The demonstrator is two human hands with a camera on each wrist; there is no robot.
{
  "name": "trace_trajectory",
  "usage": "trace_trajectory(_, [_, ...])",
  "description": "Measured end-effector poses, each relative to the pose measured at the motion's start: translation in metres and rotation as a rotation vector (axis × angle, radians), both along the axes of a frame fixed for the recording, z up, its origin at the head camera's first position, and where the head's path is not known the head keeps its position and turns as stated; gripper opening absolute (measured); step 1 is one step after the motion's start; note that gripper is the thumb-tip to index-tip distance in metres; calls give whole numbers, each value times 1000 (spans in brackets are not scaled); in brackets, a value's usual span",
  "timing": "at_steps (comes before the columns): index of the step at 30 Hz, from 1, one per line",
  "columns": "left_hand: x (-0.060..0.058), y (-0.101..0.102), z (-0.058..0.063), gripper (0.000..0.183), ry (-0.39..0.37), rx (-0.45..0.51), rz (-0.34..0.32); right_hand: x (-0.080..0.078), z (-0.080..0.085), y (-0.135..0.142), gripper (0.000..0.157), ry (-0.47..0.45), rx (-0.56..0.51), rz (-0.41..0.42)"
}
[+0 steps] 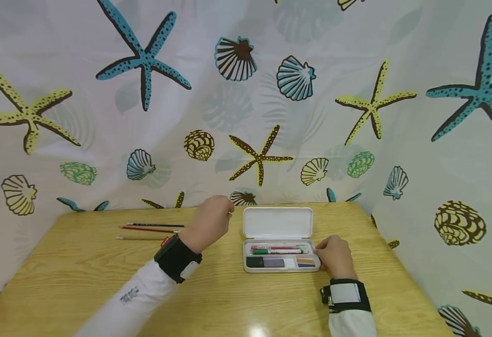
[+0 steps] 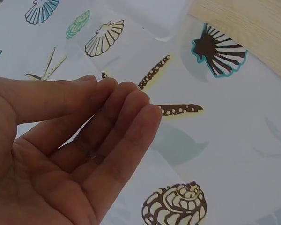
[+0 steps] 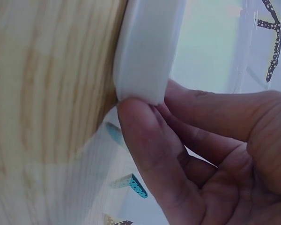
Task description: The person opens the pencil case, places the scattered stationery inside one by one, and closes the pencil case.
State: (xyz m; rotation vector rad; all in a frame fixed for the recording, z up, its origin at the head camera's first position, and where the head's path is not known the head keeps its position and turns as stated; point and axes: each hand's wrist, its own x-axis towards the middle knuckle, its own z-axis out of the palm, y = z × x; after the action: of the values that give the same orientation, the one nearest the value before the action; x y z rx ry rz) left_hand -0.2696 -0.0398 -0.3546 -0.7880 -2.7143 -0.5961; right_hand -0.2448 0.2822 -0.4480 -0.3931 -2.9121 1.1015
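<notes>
A white pencil case [image 1: 277, 223] lies on the table with its lid raised toward the back. In its tray sit a green marker [image 1: 277, 252], a red pen [image 1: 273, 247], a dark and purple block [image 1: 271, 262] and a small striped piece [image 1: 305, 262]. My right hand [image 1: 335, 255] pinches the case's right end between thumb and fingers; the right wrist view shows this white end [image 3: 145, 56] close up. Left of the case, my left hand [image 1: 211, 222] hovers over the table. Its fingers [image 2: 126, 136] are loosely bent and hold nothing visible.
On the left of the wooden table [image 1: 81, 281] lie a black pencil [image 1: 155, 224], a red pencil [image 1: 149, 229] and a pale wooden one [image 1: 140, 238], their right ends near or behind my left hand. A cloth with starfish and shells [image 1: 262, 107] hangs behind the table.
</notes>
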Motion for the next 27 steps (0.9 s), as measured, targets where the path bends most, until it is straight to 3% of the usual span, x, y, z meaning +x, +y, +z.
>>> trace_trajectory(3, [-2,-17,0,27,-9,-11,29,0,-1,1,13,2,-1,2])
trace_trajectory(10, [-10,-59,-6,52,-26,10,72,-1,-1,2,13,-3,0,-3])
trace_trajectory(13, [-11,-76,-8,47,-35,17,96,-1,-1,2,13,-4,-3,-8])
trace_trajectory(18, [-9,-106,-12,20,-86,11,150,-1,0,1,13,-5,-8,-14])
trace_trajectory(23, [-8,-129,-24,35,-127,0,186,-1,-1,0,13,-5,-15,-15])
trace_trajectory(27, [-9,-145,-37,35,-157,-39,223,-1,-1,0,13,-5,-17,-13])
